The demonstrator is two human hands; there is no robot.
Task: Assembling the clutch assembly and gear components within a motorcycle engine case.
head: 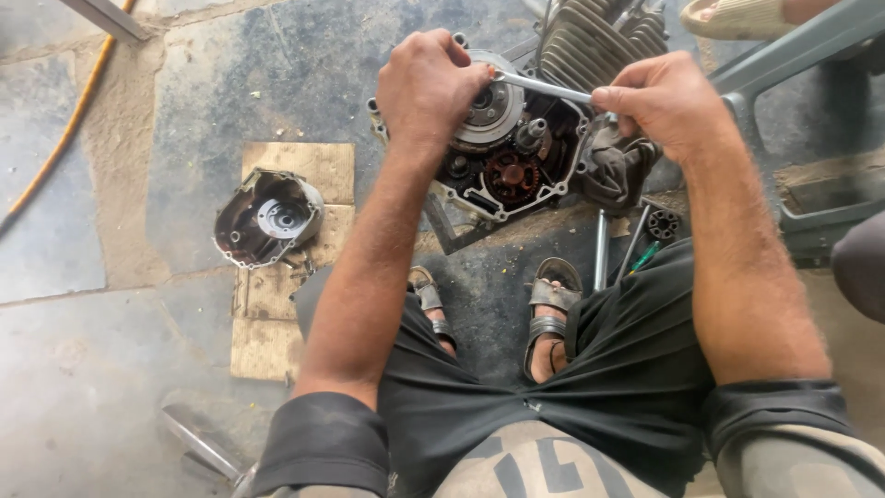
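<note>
The open engine (512,157) sits on the floor (83,387) just ahead of the person's sandalled feet, its round clutch assembly (489,115) and a reddish gear (512,175) exposed, with the finned cylinder (595,41) at its far side. The left hand (426,88) rests over the clutch assembly with fingers curled against it, while the right hand (659,101) has its fingers closed around the handle of a metal wrench (544,88) whose head meets the clutch centre. To the left, well apart, the removed engine cover (267,219) lies on a piece of cardboard (277,295), and a dark rag (613,171) hangs at the engine's right side.

Removed engine cover (268,218) on cardboard (297,267)
</note>
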